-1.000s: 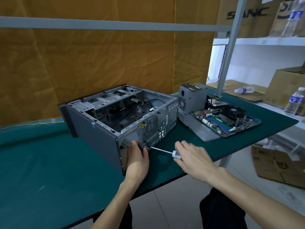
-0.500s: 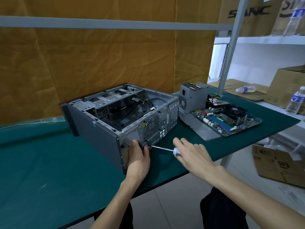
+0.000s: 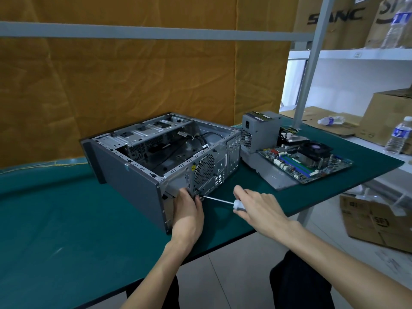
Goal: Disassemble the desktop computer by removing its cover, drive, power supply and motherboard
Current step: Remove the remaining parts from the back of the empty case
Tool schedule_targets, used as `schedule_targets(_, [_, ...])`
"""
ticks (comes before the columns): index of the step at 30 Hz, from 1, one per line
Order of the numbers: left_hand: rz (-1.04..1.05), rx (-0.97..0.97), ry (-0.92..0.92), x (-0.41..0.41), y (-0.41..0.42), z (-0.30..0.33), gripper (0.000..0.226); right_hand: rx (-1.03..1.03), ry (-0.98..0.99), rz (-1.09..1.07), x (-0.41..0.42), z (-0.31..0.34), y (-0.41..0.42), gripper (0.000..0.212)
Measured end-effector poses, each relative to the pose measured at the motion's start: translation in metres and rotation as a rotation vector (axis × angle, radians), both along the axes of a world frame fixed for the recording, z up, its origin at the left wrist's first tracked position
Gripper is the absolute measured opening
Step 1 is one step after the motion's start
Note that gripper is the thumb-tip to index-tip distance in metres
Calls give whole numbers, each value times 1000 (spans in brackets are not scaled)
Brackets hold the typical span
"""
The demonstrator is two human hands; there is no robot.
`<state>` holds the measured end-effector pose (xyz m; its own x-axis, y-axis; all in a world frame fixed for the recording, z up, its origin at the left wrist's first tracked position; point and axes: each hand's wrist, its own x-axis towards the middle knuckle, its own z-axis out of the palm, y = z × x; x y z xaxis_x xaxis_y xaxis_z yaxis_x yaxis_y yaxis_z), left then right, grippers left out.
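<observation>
Gripping a screwdriver (image 3: pixel 225 201) in the right hand (image 3: pixel 259 208) — tip at the rear panel of the open computer case (image 3: pixel 142 172), near the counter's (image 3: pixel 55 219) front edge. Left hand (image 3: pixel 188 210) curled against that rear corner, pinching beside the tip. Power supply (image 3: pixel 259 130) and motherboard (image 3: pixel 307 161) toward the right edge — apart from the case.

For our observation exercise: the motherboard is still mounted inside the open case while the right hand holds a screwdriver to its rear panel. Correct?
Not quite. The head view shows the motherboard lying out on the green table, right of the case. The right hand does hold the screwdriver to the rear panel.
</observation>
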<state>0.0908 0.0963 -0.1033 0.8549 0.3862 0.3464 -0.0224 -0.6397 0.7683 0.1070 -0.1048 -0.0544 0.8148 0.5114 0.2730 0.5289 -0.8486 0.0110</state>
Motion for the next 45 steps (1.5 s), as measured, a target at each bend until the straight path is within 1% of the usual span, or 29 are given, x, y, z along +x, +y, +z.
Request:
schedule_targets(3, [2,45,-10,0,-1,0,18,74,66,-4,1,-4,-2,33])
schedule_targets(5, [-2,33,-2,0,-1,0,17,69,94,-1,2,-7,-3,33])
schedule_targets(7, [-4,4,10,0,-1,1,16,21,37,16,3,-9,-6,32])
schedule_targets(9, [0,-40,24,1,0,2,16,-52,-55,43,3,-7,-7,26])
schedule_targets(10, [1,-54,32,1,0,3,16,-70,-65,47,3,-5,-6,26])
schedule_targets(14, [-6,-56,43,0,1,5,14,-48,-25,36,2,2,-2,31])
schedule_targets(18, [-11,-41,31,-2,1,6,13,61,33,42,3,3,-2,27])
schedule_targets(21, [-13,-45,37,-2,1,6,12,-8,21,38,4,-3,-5,24])
schedule_targets(24, [-19,-43,39,-2,1,7,13,-63,-53,34,2,-5,-4,12])
schedule_targets(28, [-7,-62,38,-2,1,7,14,-53,-41,-32,2,-2,0,21])
schedule_targets(32, [5,-106,48,0,1,9,18,44,-21,-13,2,-1,-1,18])
schedule_targets(37, [-6,-107,44,-1,2,9,18,159,37,-3,-4,-10,-4,17])
schedule_targets(39, [1,-93,51,0,2,8,18,180,41,-40,-5,-13,-11,17])
schedule_targets(42, [12,-85,51,0,2,8,19,295,108,-169,-1,-10,-29,19])
schedule_targets(43, [14,-83,51,0,2,8,20,303,131,-233,4,-8,-34,20])
schedule_targets(45, [13,-88,49,1,2,7,20,250,144,-367,17,-5,-40,24])
